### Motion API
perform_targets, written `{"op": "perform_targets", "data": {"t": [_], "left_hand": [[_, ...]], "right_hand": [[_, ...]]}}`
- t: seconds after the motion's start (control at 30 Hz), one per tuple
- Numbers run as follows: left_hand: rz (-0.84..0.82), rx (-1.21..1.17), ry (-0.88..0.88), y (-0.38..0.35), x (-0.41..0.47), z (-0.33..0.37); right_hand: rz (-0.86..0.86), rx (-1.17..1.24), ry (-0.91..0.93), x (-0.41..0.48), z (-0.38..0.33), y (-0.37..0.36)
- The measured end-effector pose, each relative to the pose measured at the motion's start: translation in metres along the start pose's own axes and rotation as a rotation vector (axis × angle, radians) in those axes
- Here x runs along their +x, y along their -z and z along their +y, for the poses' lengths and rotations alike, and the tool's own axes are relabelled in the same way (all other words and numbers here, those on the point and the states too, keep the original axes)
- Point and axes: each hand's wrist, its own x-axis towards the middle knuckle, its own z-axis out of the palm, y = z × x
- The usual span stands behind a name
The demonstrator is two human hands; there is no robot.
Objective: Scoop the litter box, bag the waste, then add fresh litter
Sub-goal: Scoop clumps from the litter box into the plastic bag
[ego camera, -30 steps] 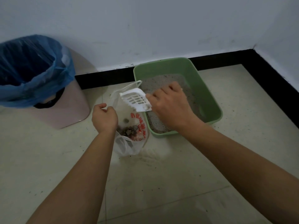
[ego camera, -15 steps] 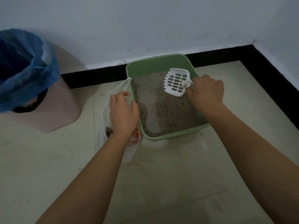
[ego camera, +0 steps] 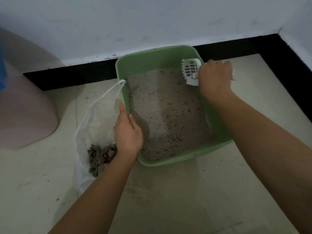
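Beside the pink bin (ego camera: 25, 107), the thin white bag (ego camera: 94, 120) lies open on the floor (ego camera: 185, 200), with grey waste (ego camera: 101, 156) clumped in its bottom. The left hand (ego camera: 128, 132) pinches the green box (ego camera: 160, 59) at its left rim, thumb inside. The right hand (ego camera: 215, 76) is curled round the handle of the slotted white scoop (ego camera: 191, 71), poised at the far right corner. Drive the toothed edge low under the grainy litter (ego camera: 168, 119), lift level, then sift, holding the box steady.

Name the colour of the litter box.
The litter box is light green; the head view shows it best.
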Motion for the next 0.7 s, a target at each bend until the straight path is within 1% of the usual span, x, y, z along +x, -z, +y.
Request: {"op": "perform_targets", "data": {"t": [0.07, 0.17, 0.23, 0.33, 0.43, 0.5, 0.57, 0.63, 0.67, 0.7], "left_hand": [[0.010, 0.011, 0.000, -0.002, 0.001, 0.000], [0.024, 0.006, -0.001, -0.003, 0.001, 0.001], [0.030, 0.001, 0.002, -0.004, 0.000, 0.001], [0.031, 0.000, 0.000, -0.004, 0.001, 0.002], [0.020, -0.024, 0.008, -0.003, 0.001, 0.002], [0.017, -0.049, 0.015, -0.002, 0.001, 0.002], [0.015, -0.078, 0.034, -0.002, 0.001, 0.001], [0.021, -0.090, 0.045, -0.001, -0.001, 0.002], [0.020, -0.086, 0.044, -0.001, -0.001, 0.002], [0.018, -0.082, 0.043, -0.001, 0.000, 0.001]], "right_hand": [[0.014, 0.042, 0.056, 0.021, -0.015, -0.008], [0.097, 0.131, 0.169, 0.044, -0.033, -0.023], [0.121, 0.220, 0.230, 0.050, -0.041, -0.030], [0.177, 0.372, 0.383, 0.046, -0.074, -0.023], [0.207, 0.404, 0.527, 0.034, -0.106, -0.013], [0.258, 0.364, 0.610, 0.026, -0.094, -0.012], [0.292, 0.329, 0.737, 0.021, -0.062, -0.008], [0.337, 0.243, 0.860, 0.021, -0.024, 0.003], [0.366, 0.195, 0.879, 0.023, -0.006, 0.008], [0.378, 0.149, 0.844, 0.027, 0.010, 0.010]]}}
